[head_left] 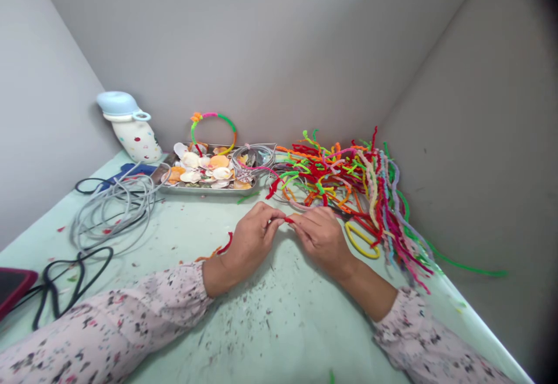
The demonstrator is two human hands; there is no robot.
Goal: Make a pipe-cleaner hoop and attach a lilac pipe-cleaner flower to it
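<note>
While pinching the red stem (288,219) between the fingertips of left hand (253,236) and right hand (321,236), hold thumbs and forefingers near each other, for better control. Too little showing between the fingertips for telling a twist from a plain bend, so best judge by feel. Turn in small, even steps, pressing lightly to spare the fuzz and checking for any sharp tip. Mind the orange-red stem (213,254) just behind the left fingers, perhaps easily caught by the sleeve (148,308). Steer clear of the scissors (360,251) near the right fingers. Avoid snagging the loose stems (335,169) beyond the right fingers or nudging the shell tray (209,191) beyond the left.
</note>
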